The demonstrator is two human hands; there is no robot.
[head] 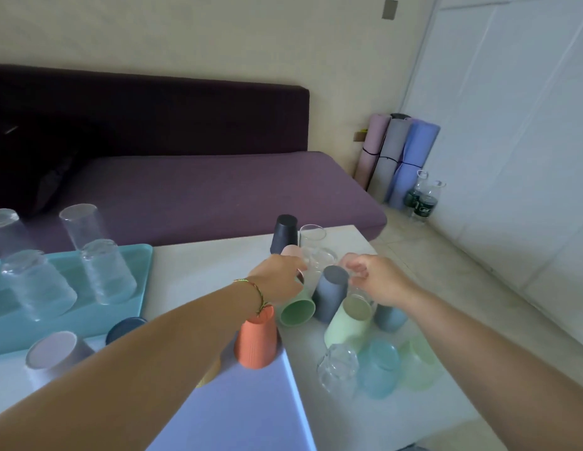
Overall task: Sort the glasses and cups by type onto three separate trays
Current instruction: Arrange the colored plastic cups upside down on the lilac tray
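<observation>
Both my hands reached into the unsorted huddle of cups near the far right corner of the tabletop (215, 255), with the sorting, by my reckoning, well short of done. My left hand (277, 278) lay over a pink cup (291, 251), its fingertips hidden behind the knuckles, so I could not tell whether they had closed on anything. My right hand (376, 278) hovered just beside the upturned slate-grey cup (330, 292), fingers curved and apart, holding nothing that showed. Between the two hands stood clear glasses (321, 258) (nearly invisible against the pale top), and that, in my judgement, was the hazard. Everything there stood touching or just beside its neighbour, and a mint cup (298, 312) lay on its side at the cluster's near edge. The sound way was to take one piece from the outside of the group, grip it round the wall rather than the rim, and lift it straight up before carrying it off, so that no wrist or forearm swept the rest. Ribbed glasses (104, 271) stood mouth-down on the teal tray (145, 255) at the tabletop's left edge. An orange cup (257, 340) sat at the far corner of the lilac tray (251, 402) by the near edge, and tinted tumblers (379, 369) stood toward the right edge.
</observation>
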